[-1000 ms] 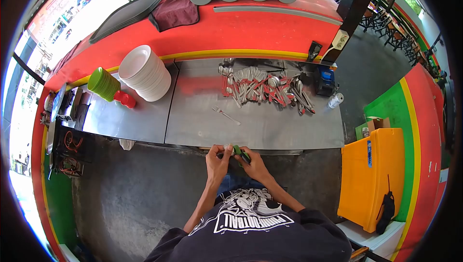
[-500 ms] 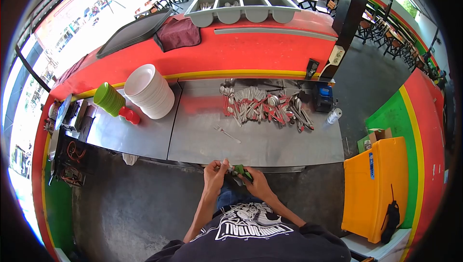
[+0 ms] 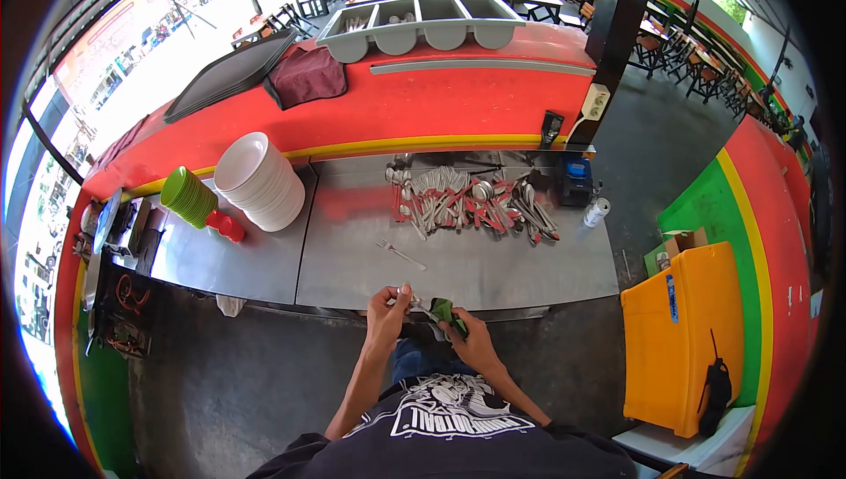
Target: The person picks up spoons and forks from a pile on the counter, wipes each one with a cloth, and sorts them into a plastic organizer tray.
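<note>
Near the front edge of the steel counter (image 3: 352,281), my left hand (image 3: 388,306) pinches one end of a small silvery utensil (image 3: 421,304); its exact kind is hard to make out. My right hand (image 3: 470,335) is closed on a green cloth (image 3: 441,310) at the utensil's other side. A single fork (image 3: 402,255) lies on the counter beyond my hands. Farther back lies a wide heap of spoons and forks (image 3: 467,201), some with red handles.
White plates (image 3: 264,184), green bowls (image 3: 189,197) and red cups (image 3: 226,226) stand on the left. A grey cutlery tray (image 3: 423,25) rests on the red ledge. A can (image 3: 597,212) stands at the right end, with a yellow bin (image 3: 679,338) beyond.
The whole view has shifted slightly. More of the green cloth shows, and a longer part of the utensil is visible between my hands. Both hands keep their hold.
</note>
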`<move>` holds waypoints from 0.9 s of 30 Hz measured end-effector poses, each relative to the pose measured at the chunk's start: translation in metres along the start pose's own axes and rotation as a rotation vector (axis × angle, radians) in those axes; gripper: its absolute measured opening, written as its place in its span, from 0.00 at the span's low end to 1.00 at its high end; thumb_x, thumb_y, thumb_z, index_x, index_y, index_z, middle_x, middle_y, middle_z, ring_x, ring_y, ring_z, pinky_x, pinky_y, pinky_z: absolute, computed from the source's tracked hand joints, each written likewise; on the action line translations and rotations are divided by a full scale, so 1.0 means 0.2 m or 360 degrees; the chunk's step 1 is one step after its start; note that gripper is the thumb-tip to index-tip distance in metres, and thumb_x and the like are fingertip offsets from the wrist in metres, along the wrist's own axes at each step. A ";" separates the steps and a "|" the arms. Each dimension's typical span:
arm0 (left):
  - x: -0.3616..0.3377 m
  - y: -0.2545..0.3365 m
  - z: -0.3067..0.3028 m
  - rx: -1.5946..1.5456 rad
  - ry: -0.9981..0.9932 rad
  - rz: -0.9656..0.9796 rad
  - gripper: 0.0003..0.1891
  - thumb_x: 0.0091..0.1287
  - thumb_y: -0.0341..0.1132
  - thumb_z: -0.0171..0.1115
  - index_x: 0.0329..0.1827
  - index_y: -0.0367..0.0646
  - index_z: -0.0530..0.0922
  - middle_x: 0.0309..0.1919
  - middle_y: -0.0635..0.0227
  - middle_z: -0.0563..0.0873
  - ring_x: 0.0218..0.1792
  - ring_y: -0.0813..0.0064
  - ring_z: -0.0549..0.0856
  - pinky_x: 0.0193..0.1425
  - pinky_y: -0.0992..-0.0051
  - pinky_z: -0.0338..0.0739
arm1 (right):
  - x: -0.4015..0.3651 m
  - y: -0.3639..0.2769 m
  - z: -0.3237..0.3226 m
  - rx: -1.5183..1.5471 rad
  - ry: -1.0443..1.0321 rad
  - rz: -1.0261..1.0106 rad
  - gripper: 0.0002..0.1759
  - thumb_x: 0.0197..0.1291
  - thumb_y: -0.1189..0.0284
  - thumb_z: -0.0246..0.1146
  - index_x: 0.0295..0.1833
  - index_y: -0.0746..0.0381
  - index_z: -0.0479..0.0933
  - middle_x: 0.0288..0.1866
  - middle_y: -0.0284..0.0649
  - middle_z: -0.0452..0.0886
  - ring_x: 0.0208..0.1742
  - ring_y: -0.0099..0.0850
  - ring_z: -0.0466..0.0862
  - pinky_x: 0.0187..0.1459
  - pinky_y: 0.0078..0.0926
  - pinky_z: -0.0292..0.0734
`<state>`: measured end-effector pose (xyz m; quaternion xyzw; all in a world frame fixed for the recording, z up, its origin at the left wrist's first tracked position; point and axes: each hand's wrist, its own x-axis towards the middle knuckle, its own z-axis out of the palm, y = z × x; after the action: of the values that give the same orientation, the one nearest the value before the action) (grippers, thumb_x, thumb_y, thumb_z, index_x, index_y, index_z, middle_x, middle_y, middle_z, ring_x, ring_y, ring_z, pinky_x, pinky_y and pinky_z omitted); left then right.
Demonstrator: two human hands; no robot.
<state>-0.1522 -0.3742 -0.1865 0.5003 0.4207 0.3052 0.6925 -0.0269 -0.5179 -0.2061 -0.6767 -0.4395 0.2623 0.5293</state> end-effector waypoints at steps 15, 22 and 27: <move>0.28 0.28 -0.08 -0.0623 -0.0939 0.0088 0.13 0.79 0.42 0.48 0.41 0.41 0.72 0.35 0.72 0.73 0.36 0.79 0.74 0.46 0.74 0.73 | 0.05 0.06 -0.01 0.1420 -0.0305 0.0580 0.34 0.64 0.54 0.68 0.65 0.66 0.69 0.52 0.34 0.79 0.50 0.23 0.78 0.52 0.23 0.74; 0.48 0.28 -0.09 -0.0648 -0.1223 0.0099 0.13 0.78 0.42 0.50 0.46 0.40 0.75 0.36 0.72 0.77 0.38 0.79 0.77 0.48 0.76 0.74 | 0.19 -0.02 0.07 0.1557 -0.0223 0.0611 0.28 0.57 0.64 0.75 0.58 0.65 0.74 0.47 0.33 0.80 0.48 0.22 0.79 0.52 0.23 0.74; 0.63 0.41 -0.14 -0.0407 -0.1040 0.0085 0.13 0.79 0.39 0.51 0.53 0.39 0.75 0.39 0.70 0.79 0.41 0.77 0.82 0.50 0.75 0.77 | 0.38 -0.12 0.13 0.1382 -0.0119 0.0565 0.23 0.56 0.69 0.75 0.54 0.66 0.76 0.42 0.31 0.80 0.41 0.20 0.79 0.46 0.21 0.75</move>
<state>-0.1189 -0.2295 -0.1482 0.4915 0.1220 0.1974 0.8394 -0.0198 -0.4382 -0.1827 -0.4475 -0.1852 0.5325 0.6942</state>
